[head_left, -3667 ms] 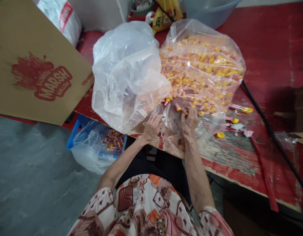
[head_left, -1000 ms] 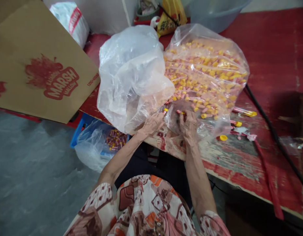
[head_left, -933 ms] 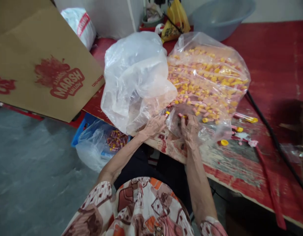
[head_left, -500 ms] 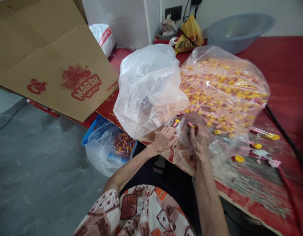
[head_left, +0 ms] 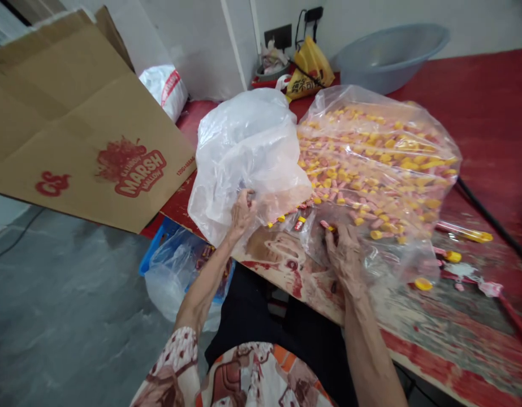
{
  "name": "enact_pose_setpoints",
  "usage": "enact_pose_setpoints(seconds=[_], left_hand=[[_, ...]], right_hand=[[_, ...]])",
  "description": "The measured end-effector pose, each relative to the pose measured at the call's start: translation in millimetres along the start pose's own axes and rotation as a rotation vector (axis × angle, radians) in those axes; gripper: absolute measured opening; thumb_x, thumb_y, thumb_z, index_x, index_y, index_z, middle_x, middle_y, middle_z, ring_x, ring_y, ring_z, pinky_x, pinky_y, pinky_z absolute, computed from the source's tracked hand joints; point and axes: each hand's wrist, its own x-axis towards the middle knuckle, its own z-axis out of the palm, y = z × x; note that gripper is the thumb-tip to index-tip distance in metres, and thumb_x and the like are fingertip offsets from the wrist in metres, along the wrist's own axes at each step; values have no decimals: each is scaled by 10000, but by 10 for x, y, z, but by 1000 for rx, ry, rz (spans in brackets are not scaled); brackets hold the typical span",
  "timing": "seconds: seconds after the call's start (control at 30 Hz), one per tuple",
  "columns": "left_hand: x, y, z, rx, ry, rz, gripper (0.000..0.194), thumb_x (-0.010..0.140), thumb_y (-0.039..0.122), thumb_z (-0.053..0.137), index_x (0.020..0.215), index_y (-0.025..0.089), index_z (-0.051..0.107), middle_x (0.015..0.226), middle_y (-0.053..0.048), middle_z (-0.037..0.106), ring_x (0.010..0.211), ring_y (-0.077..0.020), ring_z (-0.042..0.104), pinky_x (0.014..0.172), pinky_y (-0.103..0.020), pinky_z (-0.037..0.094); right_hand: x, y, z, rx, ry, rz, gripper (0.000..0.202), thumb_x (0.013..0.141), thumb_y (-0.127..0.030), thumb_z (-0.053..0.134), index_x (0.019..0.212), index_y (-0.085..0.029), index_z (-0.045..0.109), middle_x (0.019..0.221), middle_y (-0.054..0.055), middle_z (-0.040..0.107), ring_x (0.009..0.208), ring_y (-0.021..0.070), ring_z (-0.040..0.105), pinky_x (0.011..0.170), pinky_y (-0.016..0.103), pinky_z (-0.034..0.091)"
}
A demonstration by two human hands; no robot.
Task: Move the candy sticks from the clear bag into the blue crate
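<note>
Left hand [head_left: 242, 213] curls at the white plastic bag [head_left: 247, 133]; right hand [head_left: 344, 251] apart, fingertips at a small tube [head_left: 325, 225]. Grips: cannot tell. Loose yellow-capped tube [head_left: 300, 224] lies between, nearer the right hand, cap end outward.

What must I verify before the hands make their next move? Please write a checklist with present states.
1. Right hand at the small red, yellow-capped tube: ok.
2. Right hand's grip firm: cannot tell.
3. Left hand, at the crumpled whitish plastic bag, gripping it: cannot tell.
4. Clear plastic bag of yellow-capped tubes lying on the worn red tabletop: ok.
5. Tabletop free of loose bits: not ok, round yellow cap there.
</note>
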Motion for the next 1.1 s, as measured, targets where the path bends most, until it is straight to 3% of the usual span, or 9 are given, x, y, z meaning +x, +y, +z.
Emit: enact_pose_setpoints(seconds=[0.07, 0.17, 0.33, 0.43, 0.5, 0.63, 0.9, 1.0, 1.1], left_hand=[[136, -110, 66, 0, -45, -52, 293, 868, 68, 577, 1097, 217, 680, 781, 5, 658, 752, -210, 680, 774, -338, 576], [-13, -186, 103, -19, -50, -3, 286, 878, 78, 573, 1106, 207, 687, 785, 6, 669, 736, -195, 672, 793, -331, 584], [-855, -117, -49, -49, 43, 173, 300, 1023, 190, 567, 1305, 224, 665, 1080, -46, 770, 820, -156, 704, 821, -286, 618], [-1321, -24, -62, -72, -58, 413, 265, 1023, 160, 573, 1246, 241, 690, 1102, -50, 781, 958, -179, 762, 904, -298, 644], [-1473, 23, -43, -84, -144, 505, 256, 1015, 135, 575, 1207, 250, 700, 1089, -51, 783, 1020, -192, 777, 942, -314, 651], [-1504, -61, -204, -41, -103, 351, 254, 1037, 169, 576, 1242, 257, 698, 1035, -32, 762, 850, -165, 744, 815, -280, 643], [-1724, -843, -1058, 329, 78, 42, 207, 969, 140, 599, 1110, 248, 704, 1068, -94, 702, 1026, -279, 710, 960, -421, 623], [-1594, -833, -1055, 252, 123, 82, 215, 1029, 160, 546, 1150, 245, 702, 1132, -101, 700, 1073, -268, 712, 976, -409, 624], [-1183, -672, -755, 131, 65, 156, 257, 1061, 162, 504, 1196, 248, 705, 1162, -95, 711, 1112, -251, 714, 1019, -392, 628]], right_hand=[[-6, -9, -5, 0, -3, 4, 351, 1105, -447, 440, 1103, -232, 716, 1029, 110, 720, 861, 271, 656, 781, 387, 507], [-11, -2, 2, -12, 1, -2, 357, 1108, -462, 448, 1106, -234, 724, 1034, 112, 727, 872, 272, 655, 788, 386, 508], [-14, 26, 29, -15, 12, -5, 417, 1127, -490, 423, 1137, -226, 746, 1051, 114, 730, 871, 257, 642, 826, 379, 520], [-16, 37, 47, -17, 3, -2, 458, 1125, -511, 415, 1168, -205, 753, 1076, 131, 738, 902, 264, 645, 866, 390, 529], [-14, 45, 58, -11, 9, -6, 487, 1121, -538, 420, 1157, -190, 759, 1077, 154, 740, 934, 283, 649, 898, 413, 532], [-2, 63, 67, 10, 27, -19, 508, 1113, -560, 423, 1163, -181, 758, 1112, 183, 736, 989, 310, 659, 919, 441, 532], [-6, 71, 65, -53, 10, -38, 421, 1080, -482, 486, 1157, -179, 768, 1137, 173, 745, 951, 292, 660, 876, 408, 520], [-13, 68, 75, -53, 12, -36, 412, 1075, -469, 491, 1163, -178, 769, 1133, 169, 740, 960, 294, 658, 877, 409, 525], [-13, 67, 69, -45, 12, -41, 410, 1082, -464, 480, 1179, -183, 761, 1132, 165, 732, 977, 297, 656, 893, 418, 533]])
